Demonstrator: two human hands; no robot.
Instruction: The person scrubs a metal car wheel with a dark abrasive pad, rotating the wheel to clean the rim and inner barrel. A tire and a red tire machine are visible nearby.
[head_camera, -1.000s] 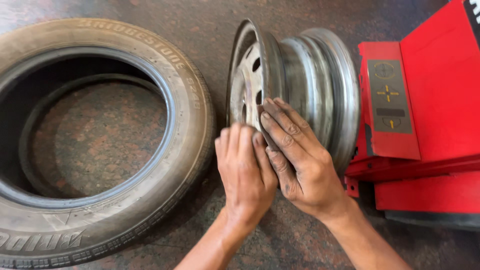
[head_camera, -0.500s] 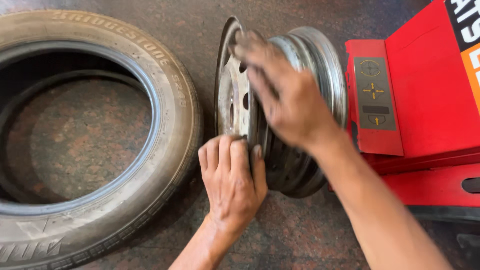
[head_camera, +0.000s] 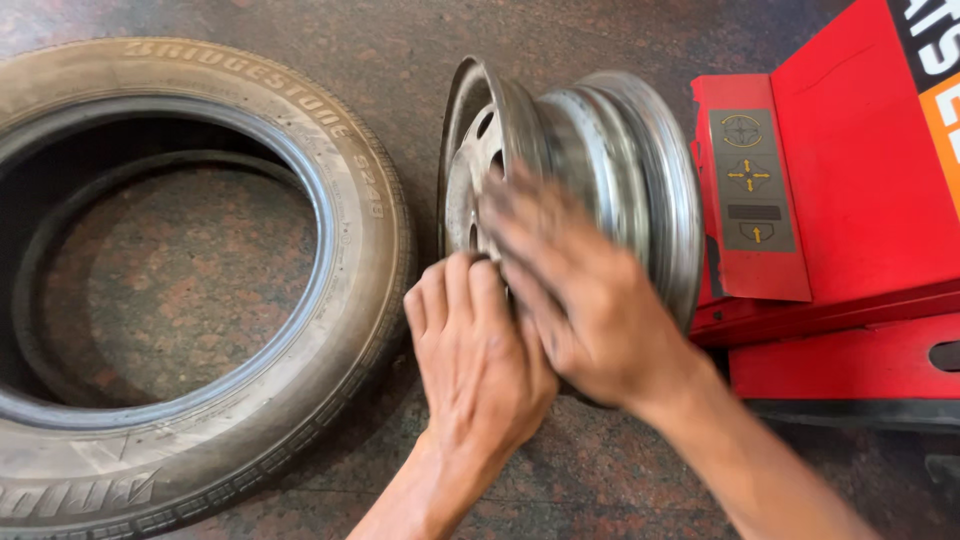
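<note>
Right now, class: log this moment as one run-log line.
left hand: flat against steel wheel rim | right hand: on rim, blurred | rim: upright on floor | tyre: flat, left | red machine: right

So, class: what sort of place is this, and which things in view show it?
Probably a tyre repair workshop: a loose tyre lies on the stone floor, a bare steel wheel rim stands upright, and a red machine sits beside it.

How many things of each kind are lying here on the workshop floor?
Black rubber tyre lying flat: 1
Grey steel wheel rim standing on edge: 1
Red metal machine with grey button panel: 1
Bare hands on the rim: 2, left and right
Total: 5
</note>
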